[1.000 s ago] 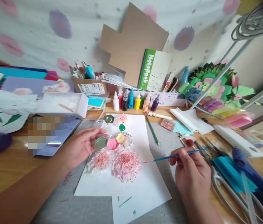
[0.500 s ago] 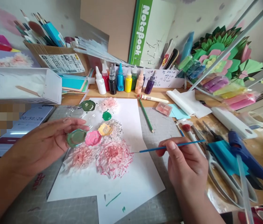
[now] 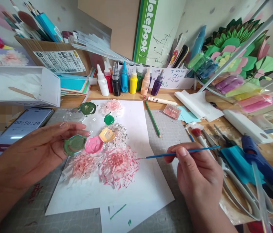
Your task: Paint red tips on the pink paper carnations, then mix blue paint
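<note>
My left hand (image 3: 43, 144) is closed on a clear paint palette (image 3: 94, 145), whose wells carry pink, yellow and several green paints. A thin blue paintbrush (image 3: 159, 156) is pinched between the thumb and fingers of my right hand (image 3: 196, 173). Its fine tip meets the right edge of a large pink-edged paper flower (image 3: 119, 166), or lies just beside it. To the left rests a paler pink flower (image 3: 81, 166). Partly behind the palette is a dark-speckled white flower (image 3: 121, 136), and farther back sits another pale pink flower (image 3: 112, 106). White paper (image 3: 148, 191) lies under the flowers.
Several paint bottles (image 3: 133, 82) line the back. A green pencil (image 3: 152, 119) lies right of the paper. Scissors (image 3: 238, 191) and a blue glue gun (image 3: 259, 155) are at the right. A phone with a timer (image 3: 27, 129) and a white box (image 3: 49, 85) stand left.
The camera view has shifted slightly. Both hands keep their holds, the palette sits a little farther left, and the brush tip stays at the large flower's right edge.
</note>
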A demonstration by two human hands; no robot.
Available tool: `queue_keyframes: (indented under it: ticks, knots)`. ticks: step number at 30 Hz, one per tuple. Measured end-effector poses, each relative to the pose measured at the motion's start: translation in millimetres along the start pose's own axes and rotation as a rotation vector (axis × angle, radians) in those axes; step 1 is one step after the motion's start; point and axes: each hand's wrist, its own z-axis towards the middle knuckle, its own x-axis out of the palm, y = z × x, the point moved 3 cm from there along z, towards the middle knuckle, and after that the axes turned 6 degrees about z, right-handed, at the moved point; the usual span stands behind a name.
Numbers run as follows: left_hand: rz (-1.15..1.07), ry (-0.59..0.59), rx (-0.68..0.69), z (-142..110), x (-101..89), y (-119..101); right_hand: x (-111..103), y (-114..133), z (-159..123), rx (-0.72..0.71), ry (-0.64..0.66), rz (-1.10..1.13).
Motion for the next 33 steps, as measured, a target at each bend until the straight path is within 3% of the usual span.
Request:
queue_keyframes:
  ticks: [4, 12, 23, 33]
  knots:
    - [0.016, -0.006, -0.011, -2.0, 2.7, -0.7, 0.5, -0.4, 0.9, 0.012, 0.021, -0.007]
    - [0.036, -0.006, 0.000, -0.6, 0.1, -2.3, -2.3, 1.1, 6.1, 0.012, -0.103, 0.113]
    - [-0.019, -0.049, -0.089, -12.2, 13.9, -8.9, 3.9, -1.6, 5.5, 0.063, -0.059, 0.079]
    - [-0.057, 0.015, -0.014, -10.7, 11.4, -7.2, 8.4, -6.5, 6.2, 0.081, -0.029, 0.059]
